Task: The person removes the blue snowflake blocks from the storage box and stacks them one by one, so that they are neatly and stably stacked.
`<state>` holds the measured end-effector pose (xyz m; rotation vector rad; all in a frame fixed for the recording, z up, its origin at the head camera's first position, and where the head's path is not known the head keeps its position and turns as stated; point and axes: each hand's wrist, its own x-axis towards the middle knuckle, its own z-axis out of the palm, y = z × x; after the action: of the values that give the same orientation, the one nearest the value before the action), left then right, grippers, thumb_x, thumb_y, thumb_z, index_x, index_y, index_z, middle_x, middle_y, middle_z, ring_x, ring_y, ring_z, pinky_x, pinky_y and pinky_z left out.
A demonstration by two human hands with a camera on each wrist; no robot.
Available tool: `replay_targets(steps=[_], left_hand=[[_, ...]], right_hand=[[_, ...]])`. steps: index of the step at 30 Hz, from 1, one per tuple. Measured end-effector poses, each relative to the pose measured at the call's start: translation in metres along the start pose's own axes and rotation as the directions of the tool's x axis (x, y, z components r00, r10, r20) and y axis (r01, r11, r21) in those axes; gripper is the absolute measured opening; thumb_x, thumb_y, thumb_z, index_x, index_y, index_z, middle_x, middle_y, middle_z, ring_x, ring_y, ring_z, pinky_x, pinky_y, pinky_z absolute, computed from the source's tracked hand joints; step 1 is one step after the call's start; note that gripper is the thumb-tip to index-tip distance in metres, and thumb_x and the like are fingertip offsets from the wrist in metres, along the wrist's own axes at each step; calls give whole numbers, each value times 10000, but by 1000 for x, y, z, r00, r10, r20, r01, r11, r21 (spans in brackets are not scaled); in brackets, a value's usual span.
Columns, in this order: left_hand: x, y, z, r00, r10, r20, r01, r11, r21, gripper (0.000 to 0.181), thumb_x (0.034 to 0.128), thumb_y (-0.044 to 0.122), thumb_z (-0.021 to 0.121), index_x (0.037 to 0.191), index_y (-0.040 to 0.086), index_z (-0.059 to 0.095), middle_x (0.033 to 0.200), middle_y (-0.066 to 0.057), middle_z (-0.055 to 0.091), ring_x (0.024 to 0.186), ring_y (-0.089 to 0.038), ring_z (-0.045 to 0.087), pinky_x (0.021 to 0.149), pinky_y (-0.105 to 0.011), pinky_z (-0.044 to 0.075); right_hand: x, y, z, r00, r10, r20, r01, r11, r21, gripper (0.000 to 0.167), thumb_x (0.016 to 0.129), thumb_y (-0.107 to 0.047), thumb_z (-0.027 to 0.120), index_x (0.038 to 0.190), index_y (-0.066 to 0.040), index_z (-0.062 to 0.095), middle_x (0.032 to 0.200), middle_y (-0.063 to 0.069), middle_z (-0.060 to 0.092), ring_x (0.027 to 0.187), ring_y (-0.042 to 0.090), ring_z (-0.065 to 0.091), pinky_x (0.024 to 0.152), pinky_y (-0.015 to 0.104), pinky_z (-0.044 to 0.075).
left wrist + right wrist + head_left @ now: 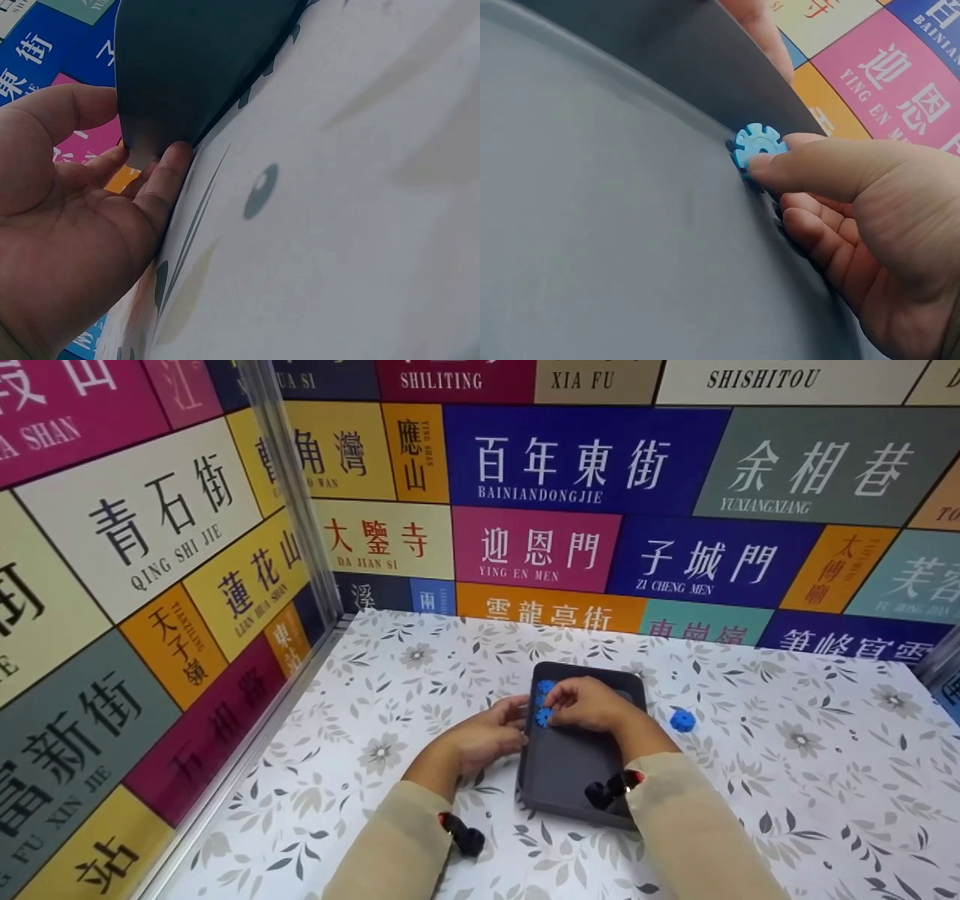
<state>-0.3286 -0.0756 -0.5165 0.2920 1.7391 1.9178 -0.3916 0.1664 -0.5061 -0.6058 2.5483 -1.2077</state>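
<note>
Wall (pixel 574 461) reads BAINIANDONGJIE; right hand (pixel 589 705) pinches disc (pixel 753 139)

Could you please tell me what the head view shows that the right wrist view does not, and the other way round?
Only the head view shows the loose blue piece to the right of the dark tray and the flower print on the table.

Only the right wrist view clearly shows the thumb across the face of the notched blue disc, near its centre hole.

Both show the tray, the right hand pinching that disc, the left hand at the tray's outer side, and the lettered wall.
</note>
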Motion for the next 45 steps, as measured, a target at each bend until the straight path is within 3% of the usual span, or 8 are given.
replay_targets(steps=[6, 11, 18, 21, 25, 28, 35, 45], left_hand=[[-1, 0, 0, 1000, -2, 1, 2, 1000, 1, 839, 886, -70, 577, 1663, 108, 316, 1690, -151, 415, 1523, -298, 491, 1256, -459, 433], [-1, 1, 2, 1000, 1, -9, -1, 1000, 17, 807, 898, -60, 575, 1649, 112, 335, 1683, -138, 423, 1529, -281, 484, 1259, -458, 431], [-1, 0, 2, 1000, -3, -21, 3, 1000, 9, 814, 886, -69, 575, 1646, 102, 339, 1678, -162, 426, 1526, -292, 486, 1259, -463, 430], [-1, 0, 2, 999, -11, -30, 11, 1000, 12, 823, 881, -68, 577, 1649, 110, 341, 1674, -158, 432, 1523, -284, 488, 1256, -457, 435], [-1, 1, 3, 999, -20, -44, 20, 1000, 11, 836, 868, -70, 588, 1648, 126, 358, 1661, -145, 451, 1511, -270, 499, 1247, -446, 448], [-1, 1, 4, 999, -21, -48, 22, 1000, 2, 846, 861, -79, 584, 1650, 125, 359, 1655, -143, 456, 1504, -269, 503, 1242, -444, 454], [0, 0, 4, 999, -9, -39, 8, 1000, -18, 853, 854, -109, 561, 1652, 108, 351, 1651, -156, 456, 1490, -286, 520, 1227, -439, 467], [1, -1, 3, 999, -6, -41, 5, 1000, -20, 853, 853, -103, 578, 1647, 102, 343, 1668, -169, 436, 1512, -298, 497, 1236, -442, 458]], right_hand=[[-1, 1, 0, 998, 49, -39, -45, 995, 87, 223, 912, -111, 763, 1109, -9, 783, 904, 3, 764, 740, 104, 656, 684, 243, 568], [1, 0, -2, 985, 104, -136, -76, 977, 200, 244, 958, -136, 730, 1171, -28, 781, 908, 31, 763, 739, 149, 695, 691, 276, 613], [2, -8, -3, 957, 105, -269, -6, 938, 346, 231, 984, -126, 734, 1181, -12, 775, 934, 58, 771, 775, 179, 731, 745, 287, 655], [-2, -15, -5, 926, 39, -376, 79, 953, 294, 238, 992, -144, 738, 1185, -12, 780, 1008, 110, 785, 803, 194, 747, 748, 259, 650], [-9, -28, -14, 856, -56, -514, 176, 966, 188, 231, 994, -150, 734, 1181, -27, 794, 1057, 184, 768, 796, 133, 739, 740, 214, 636], [-14, -37, -23, 829, -56, -556, 216, 950, 225, 238, 993, -128, 732, 1189, -3, 787, 1023, 142, 776, 772, 78, 727, 746, 216, 643], [-26, -49, -43, 843, 55, -536, 209, 883, 420, 357, 992, -108, 744, 1273, 109, 710, 900, -114, 755, 744, 61, 739, 749, 233, 654], [-71, -17, -72, 829, 170, -533, 94, 897, 431, 440, 1015, -175, 728, 1349, 104, 665, 931, -145, 759, 771, 50, 752, 780, 219, 651]])
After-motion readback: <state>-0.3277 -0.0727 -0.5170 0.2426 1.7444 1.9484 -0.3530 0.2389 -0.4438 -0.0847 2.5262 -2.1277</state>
